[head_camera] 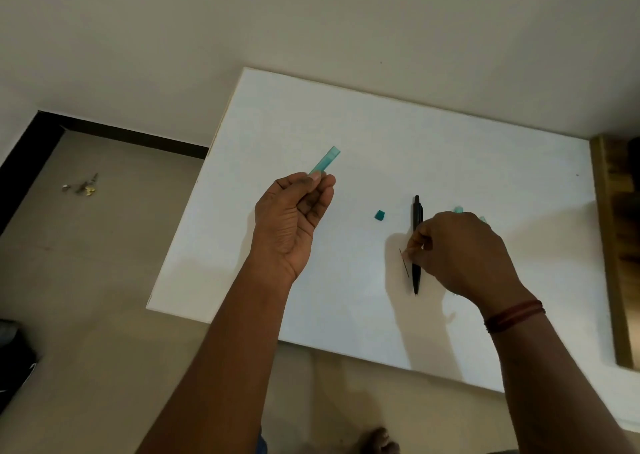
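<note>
Two hands are at work over the white rectangular board (311, 114) lying on the floor. Far left, a small bunch of keys (81, 185) sits on the tiles, well out of the way. The left hand (294, 218) is raised, thumb and fingers pinching a translucent teal plastic lead case (325, 160) by its near end. A small teal square cap (380, 216) lies loose on the board, so I'd say the opening part is done. A thin dark pencil lead (404, 263), just beside the black mechanical pencil (417, 211), is pinched by the right hand (464, 253). My guess is the lead hasn't been loaded yet. Lots of board between the hands, but the wooden edge (609, 246) is near on the right.
</note>
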